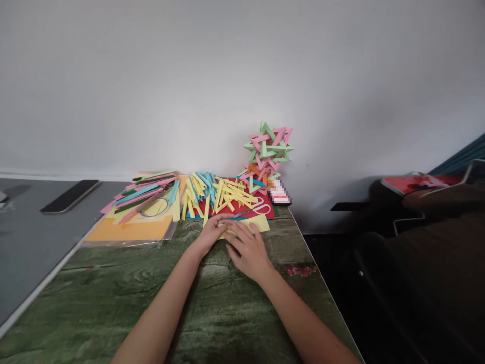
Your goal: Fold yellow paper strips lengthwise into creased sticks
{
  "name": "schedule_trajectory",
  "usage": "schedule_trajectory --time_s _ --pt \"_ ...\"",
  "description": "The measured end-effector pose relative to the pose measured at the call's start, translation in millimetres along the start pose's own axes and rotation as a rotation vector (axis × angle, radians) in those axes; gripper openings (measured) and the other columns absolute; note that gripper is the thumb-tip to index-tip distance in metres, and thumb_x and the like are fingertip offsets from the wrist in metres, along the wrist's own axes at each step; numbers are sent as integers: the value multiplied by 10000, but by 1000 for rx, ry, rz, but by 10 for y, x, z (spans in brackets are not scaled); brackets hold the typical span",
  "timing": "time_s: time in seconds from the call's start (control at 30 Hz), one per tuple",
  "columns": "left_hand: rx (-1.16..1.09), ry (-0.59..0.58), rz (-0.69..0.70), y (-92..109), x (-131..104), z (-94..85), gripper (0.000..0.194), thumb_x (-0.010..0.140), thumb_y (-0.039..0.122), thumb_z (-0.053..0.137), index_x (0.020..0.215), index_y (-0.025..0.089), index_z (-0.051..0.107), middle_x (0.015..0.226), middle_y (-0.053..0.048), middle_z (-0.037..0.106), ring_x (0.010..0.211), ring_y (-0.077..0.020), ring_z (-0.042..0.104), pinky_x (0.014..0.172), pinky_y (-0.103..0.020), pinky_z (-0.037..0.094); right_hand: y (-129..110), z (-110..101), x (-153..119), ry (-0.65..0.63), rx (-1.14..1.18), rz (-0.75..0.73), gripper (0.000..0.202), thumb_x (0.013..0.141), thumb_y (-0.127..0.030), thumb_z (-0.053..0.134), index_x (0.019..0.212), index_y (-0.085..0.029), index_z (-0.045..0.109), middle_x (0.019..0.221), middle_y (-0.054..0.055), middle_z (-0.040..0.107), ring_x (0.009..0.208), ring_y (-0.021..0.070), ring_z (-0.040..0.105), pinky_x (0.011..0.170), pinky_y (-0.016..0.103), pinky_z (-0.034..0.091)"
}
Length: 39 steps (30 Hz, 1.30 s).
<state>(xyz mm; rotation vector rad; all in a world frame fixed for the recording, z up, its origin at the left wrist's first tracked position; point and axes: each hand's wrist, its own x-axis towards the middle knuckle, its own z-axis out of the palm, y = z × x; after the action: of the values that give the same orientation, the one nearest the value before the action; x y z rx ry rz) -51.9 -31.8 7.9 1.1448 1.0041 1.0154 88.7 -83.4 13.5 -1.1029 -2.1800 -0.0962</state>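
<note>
A piece of yellow paper (262, 222) lies on the table under my two hands, its right end showing past my fingers. My left hand (210, 235) is closed at the paper's left end, fingers bent inward. Over the paper's middle rests my right hand (248, 249), its fingers spread and touching the sheet. The fingertips of both hands nearly meet and hide part of the paper. Just behind are scissors with white handles (262, 208), blades pointing left. Folded yellow paper strips (233, 193) and blue strips (206, 183) are heaped behind my hands.
Coloured strips (140, 194) lie on an orange paper pack (129, 230) at left. A pink-and-green folded paper star model (269, 144) stands by the wall. A dark phone-like slab (70, 196) lies on the grey table (22, 242). The green wood-patterned table (113, 288) ends at right, beside a chair.
</note>
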Motion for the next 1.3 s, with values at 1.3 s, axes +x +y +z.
schedule_trajectory --time_s 1.3 --pt "-212 -108 6 43 -43 28 580 630 175 688 1159 161 450 1138 -132 568 1053 -207 524 917 -334 371 283 124 20 192 178 417 212 818 -324 463 958 -230 592 887 45 603 856 185 509 754 317 312"
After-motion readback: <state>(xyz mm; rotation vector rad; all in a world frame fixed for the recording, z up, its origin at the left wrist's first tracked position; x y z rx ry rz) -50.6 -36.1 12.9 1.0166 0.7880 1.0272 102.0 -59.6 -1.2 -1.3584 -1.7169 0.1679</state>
